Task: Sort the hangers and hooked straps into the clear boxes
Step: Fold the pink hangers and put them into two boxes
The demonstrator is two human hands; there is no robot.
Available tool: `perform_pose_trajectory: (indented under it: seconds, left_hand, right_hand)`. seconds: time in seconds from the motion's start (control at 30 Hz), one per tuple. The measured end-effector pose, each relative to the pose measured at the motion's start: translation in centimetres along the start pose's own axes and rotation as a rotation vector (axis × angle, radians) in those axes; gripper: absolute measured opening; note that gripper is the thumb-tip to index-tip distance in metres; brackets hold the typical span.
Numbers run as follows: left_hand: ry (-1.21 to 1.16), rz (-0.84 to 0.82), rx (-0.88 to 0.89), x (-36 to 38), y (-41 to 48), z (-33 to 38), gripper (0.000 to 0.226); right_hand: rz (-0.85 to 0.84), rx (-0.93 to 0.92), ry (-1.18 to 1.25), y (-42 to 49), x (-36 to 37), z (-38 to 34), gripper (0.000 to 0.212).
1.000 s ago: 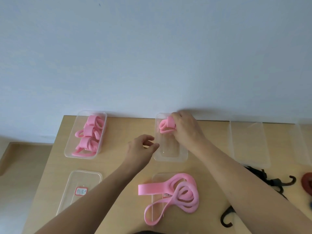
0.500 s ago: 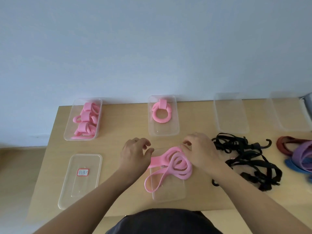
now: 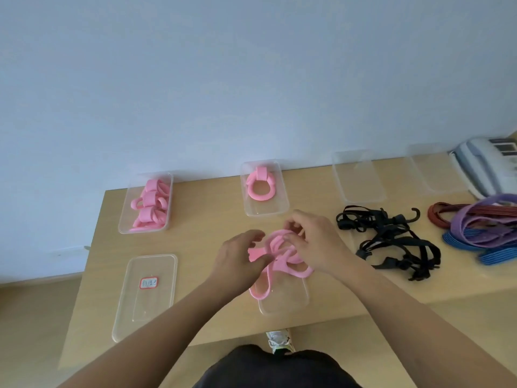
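Pink strap sits over the clear box at the bench front edge, left hand pinching its flat end, right hand gripping the coils. Recommend winding tight before release, lest loops spring.

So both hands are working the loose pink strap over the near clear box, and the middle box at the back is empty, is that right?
Not quite. The head view shows the middle box at the back holds one coiled pink strap; it is not empty. The rest stands: the left hand and right hand both grip the loose pink strap over the near clear box.
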State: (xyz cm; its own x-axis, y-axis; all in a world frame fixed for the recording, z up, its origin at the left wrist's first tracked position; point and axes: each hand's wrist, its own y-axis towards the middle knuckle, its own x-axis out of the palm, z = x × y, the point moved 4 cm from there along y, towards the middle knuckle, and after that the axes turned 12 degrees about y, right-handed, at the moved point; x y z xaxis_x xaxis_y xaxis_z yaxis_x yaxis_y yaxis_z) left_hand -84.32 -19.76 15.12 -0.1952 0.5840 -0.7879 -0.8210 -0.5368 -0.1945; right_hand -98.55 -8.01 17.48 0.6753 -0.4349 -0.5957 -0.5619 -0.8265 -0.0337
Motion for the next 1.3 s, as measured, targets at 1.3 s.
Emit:
perform_pose_trajectory:
  seconds: [1.3]
  left_hand:
    - [-0.836, 0.239, 0.328, -15.0, -8.8, 10.6, 0.017]
  right_hand:
    - [0.393, -0.722, -0.311, -7.8, -9.3, -21.0, 0.020]
